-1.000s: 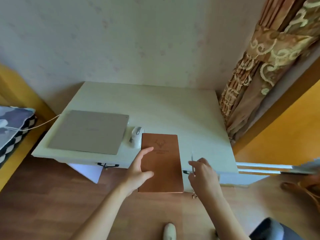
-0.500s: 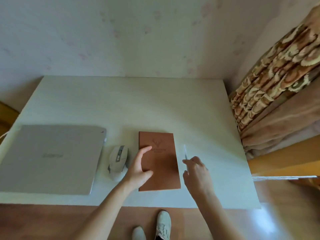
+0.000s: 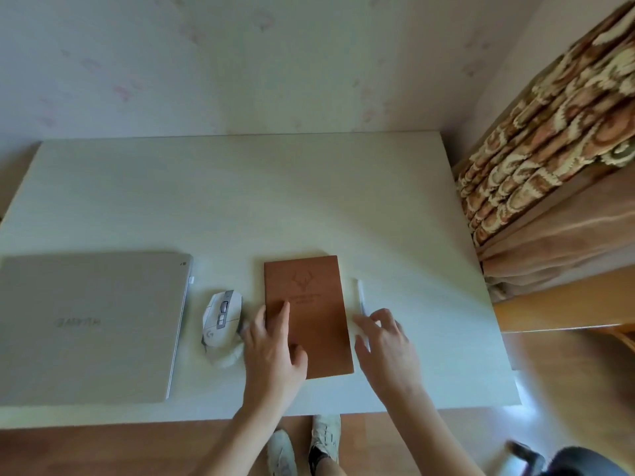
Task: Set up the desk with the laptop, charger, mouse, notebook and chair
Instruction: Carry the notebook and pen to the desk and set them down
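I see my left hand (image 3: 275, 348) resting flat and open on the brown notebook (image 3: 309, 314), while my right hand (image 3: 386, 345), fingers loosely spread, touches the white pen (image 3: 360, 297) just beside it on the worktop (image 3: 240, 207).

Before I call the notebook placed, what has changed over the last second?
The notebook, which overhung the desk's near edge, now lies fully on the desk, the left hand flat on its cover. The right hand has laid the pen down beside it and opened. The closed laptop and mouse have not moved.
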